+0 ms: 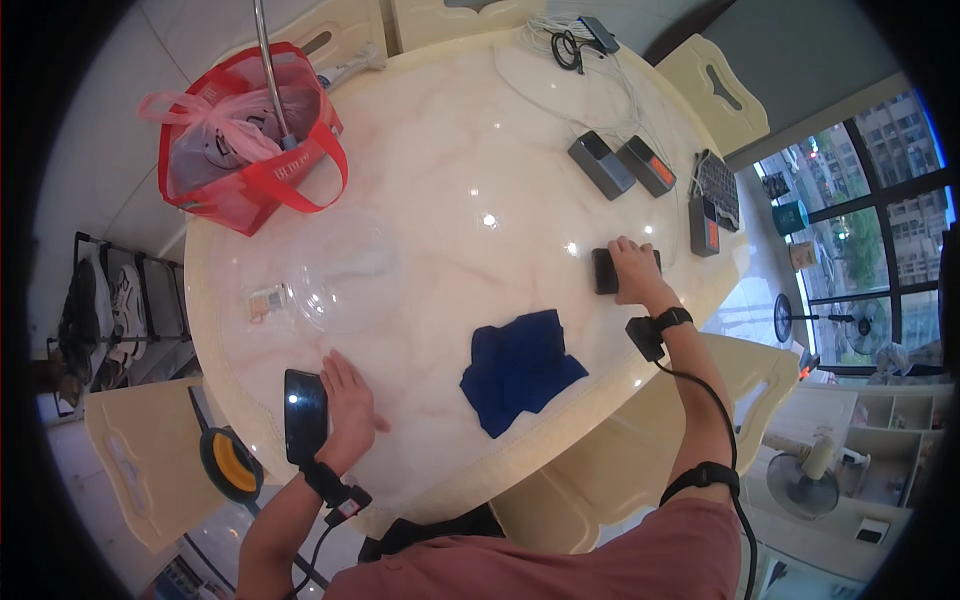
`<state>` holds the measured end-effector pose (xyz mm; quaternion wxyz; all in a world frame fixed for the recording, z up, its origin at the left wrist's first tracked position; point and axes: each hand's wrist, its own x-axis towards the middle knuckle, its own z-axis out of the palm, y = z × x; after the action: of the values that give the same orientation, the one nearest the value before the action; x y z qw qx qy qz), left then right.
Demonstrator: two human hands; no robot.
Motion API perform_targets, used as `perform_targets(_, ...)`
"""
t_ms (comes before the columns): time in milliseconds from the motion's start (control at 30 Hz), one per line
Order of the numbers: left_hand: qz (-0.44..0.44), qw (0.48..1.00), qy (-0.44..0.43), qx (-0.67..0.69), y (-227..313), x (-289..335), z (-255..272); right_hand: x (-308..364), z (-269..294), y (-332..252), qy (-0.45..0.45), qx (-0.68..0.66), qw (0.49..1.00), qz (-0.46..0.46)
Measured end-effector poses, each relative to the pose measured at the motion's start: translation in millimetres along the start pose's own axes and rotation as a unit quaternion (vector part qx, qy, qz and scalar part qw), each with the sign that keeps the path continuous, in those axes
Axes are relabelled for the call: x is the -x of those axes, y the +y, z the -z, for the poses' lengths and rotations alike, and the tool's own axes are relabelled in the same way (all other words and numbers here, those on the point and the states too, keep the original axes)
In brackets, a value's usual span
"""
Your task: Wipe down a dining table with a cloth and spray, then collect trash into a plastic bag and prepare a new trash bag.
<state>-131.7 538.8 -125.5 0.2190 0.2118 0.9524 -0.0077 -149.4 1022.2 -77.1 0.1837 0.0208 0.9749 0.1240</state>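
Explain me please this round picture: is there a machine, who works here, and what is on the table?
There is no robot: a person works with two bare hands. The picture comes from a wide camera worn on the head, looking down, so straight edges bend. Black straps with small devices sit on the wrists.

The left hand is open beside a dark, glossy phone-like slab; I cannot tell whether they touch. The right hand lies over a small black object; its grip is partly hidden.

Between them, on the pale table, lies a blue cloth. Farther away are a red bag and dark boxes.
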Motion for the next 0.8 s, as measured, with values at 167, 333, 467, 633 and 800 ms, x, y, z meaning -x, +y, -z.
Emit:
perform_targets(167,0.0,1.0,0.003,-0.026,7.2,2.5,7.7,-51.9,59.3,-66.4,0.248,-0.005,0.955,0.159)
perform_targets(333,0.003,0.996,-0.009,-0.093,14.1,-4.9,5.5,-139.5,86.9,-79.2,0.12,0.05,0.991,0.043)
perform_targets(467,0.003,0.997,-0.007,-0.076,12.8,-2.4,4.1,-147.2,76.2,-75.1,0.082,-0.005,0.996,0.026)
perform_targets(633,-0.008,1.0,0.002,-0.012,8.4,0.5,5.2,-93.0,59.6,-63.9,0.116,-0.028,0.988,0.103)
perform_targets(800,-0.014,1.0,0.005,0.006,6.6,1.0,9.2,-38.8,9.1,-14.3,0.027,0.014,0.996,0.079)
